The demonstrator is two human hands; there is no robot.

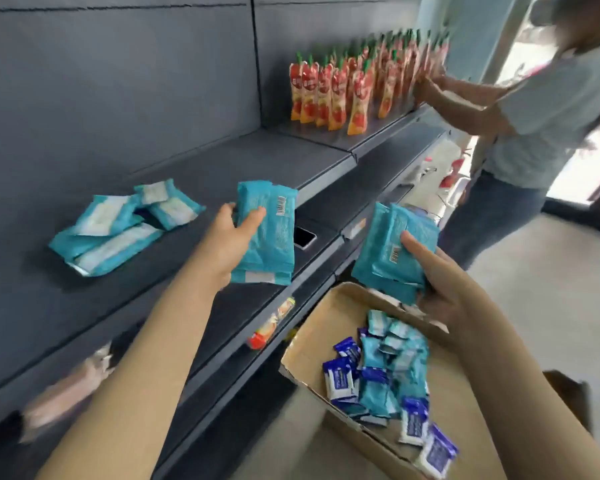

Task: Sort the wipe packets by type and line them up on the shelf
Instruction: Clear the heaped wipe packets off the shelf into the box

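Fingers (pixel 253 216) of the left hand (pixel 227 245) clamp teal packets (pixel 269 244) above the shelf (pixel 194 181); the right hand (pixel 444 292) clamps a fanned stack (pixel 385 251), which may slip into the box (pixel 326 317) below its fingers.

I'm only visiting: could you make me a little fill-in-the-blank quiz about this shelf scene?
1. The left hand and the right hand each grip a stack of teal wipe ____.
2. Unsorted teal and dark blue packets lie in a cardboard ____.
3. The loose pile on the shelf lies to the ____ of the left hand.
Missing words: packets; box; left.
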